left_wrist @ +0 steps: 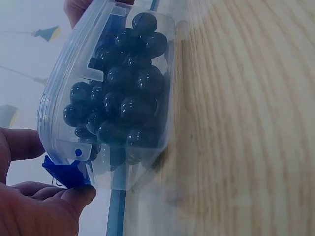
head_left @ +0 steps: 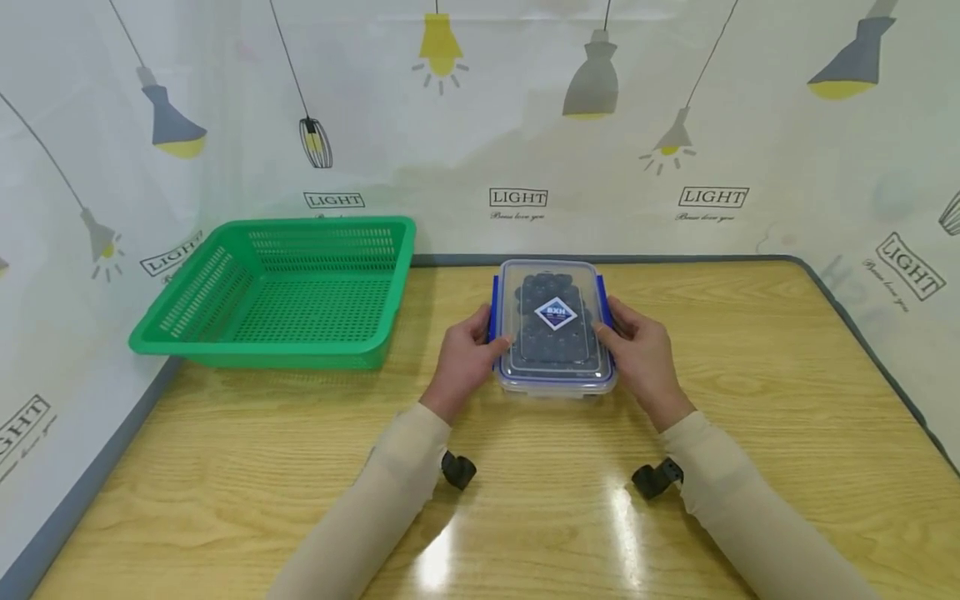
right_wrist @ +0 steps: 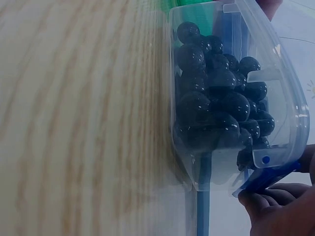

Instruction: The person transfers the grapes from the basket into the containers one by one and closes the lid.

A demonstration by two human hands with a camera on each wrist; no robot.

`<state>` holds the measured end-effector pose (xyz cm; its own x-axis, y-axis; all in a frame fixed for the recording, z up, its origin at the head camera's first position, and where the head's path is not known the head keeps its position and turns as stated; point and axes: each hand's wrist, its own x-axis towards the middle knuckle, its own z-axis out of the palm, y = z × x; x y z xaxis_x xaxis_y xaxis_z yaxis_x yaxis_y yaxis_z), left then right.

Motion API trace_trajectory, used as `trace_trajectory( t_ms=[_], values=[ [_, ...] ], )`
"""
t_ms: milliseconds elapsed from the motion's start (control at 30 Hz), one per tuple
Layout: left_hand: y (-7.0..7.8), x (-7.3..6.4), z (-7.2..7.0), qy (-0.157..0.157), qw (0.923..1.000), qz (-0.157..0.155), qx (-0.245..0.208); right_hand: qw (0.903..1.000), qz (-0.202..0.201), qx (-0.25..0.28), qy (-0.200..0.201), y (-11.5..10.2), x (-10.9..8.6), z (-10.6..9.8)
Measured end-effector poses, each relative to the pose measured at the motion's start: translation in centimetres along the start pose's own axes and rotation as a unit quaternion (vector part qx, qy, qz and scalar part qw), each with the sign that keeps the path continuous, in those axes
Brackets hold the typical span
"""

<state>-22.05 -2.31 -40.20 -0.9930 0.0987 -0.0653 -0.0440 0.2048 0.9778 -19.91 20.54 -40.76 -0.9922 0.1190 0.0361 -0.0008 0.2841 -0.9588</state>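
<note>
A clear plastic food container [head_left: 555, 375] with a lid and blue side clips is between the two hands, over the wooden table. Through its walls I see dark, shiny, round fruit like grapes [left_wrist: 138, 105], bunched together. A diamond-shaped "BXH" sticker [head_left: 556, 313] is on the lid. My left hand [head_left: 467, 360] grips the left side, thumb on the lid and fingers at the blue clip [left_wrist: 69, 172]. On the opposite side my right hand [head_left: 647, 358] holds it likewise, fingers at the other blue clip [right_wrist: 270, 178]. Whether the base touches the table I cannot tell.
A green slotted plastic basket [head_left: 281, 361] stands on the table at the left, beyond the left hand. Behind the table [head_left: 547, 533] rises a white backdrop [head_left: 465, 150] printed with lamps. Black wrist cameras [head_left: 459, 470] sit on both forearms.
</note>
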Motion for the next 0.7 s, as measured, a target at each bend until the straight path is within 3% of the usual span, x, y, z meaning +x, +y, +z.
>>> trace_trajectory(
  t_ms=[267, 533, 700],
  values=[
    [0.6, -0.2, 0.2, 0.011, 0.9999, -0.003, -0.001, 0.9999, -0.005, 0.011, -0.001, 0.1, 0.0, -0.1],
    [1.2, -0.3, 0.6, 0.013, 0.9992, 0.013, 0.036, 0.9998, 0.013, 0.011, -0.013, -0.2, 0.1, -0.2],
    [1.1, -0.4, 0.5, 0.002, 0.9947, 0.025, 0.100, 0.9997, 0.007, -0.001, -0.022, -0.1, 0.2, -0.5]
  ],
)
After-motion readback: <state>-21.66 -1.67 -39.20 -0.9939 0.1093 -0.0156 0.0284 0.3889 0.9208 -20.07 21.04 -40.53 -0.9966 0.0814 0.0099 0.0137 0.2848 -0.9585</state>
